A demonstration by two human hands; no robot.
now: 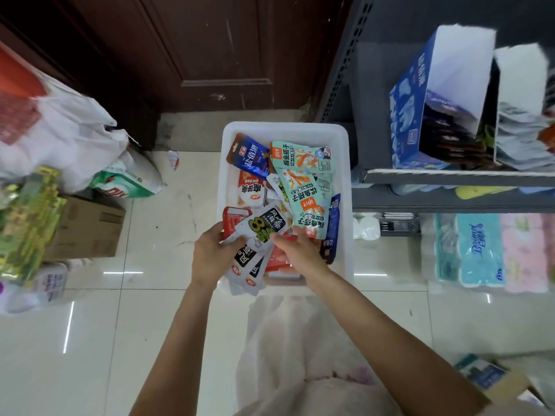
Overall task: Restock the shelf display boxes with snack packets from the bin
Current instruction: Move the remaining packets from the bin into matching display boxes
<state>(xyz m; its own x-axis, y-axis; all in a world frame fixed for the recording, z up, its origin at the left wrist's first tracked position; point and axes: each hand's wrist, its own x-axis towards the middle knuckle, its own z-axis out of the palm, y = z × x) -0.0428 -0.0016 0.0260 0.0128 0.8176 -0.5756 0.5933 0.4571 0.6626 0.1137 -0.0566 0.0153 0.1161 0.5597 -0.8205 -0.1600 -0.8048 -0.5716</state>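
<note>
I'm sorting at the bin's (283, 130) near edge: left hand (211, 253) grasping a stack of white packets (253, 235), right hand (295, 250) pinching another onto it. Squaring the stack, same kind only, before the display boxes (432, 94).

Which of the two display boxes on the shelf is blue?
The left display box, the one nearer the white bin. Its outer side is dark blue with pale print, while the box to its right is white.
</note>
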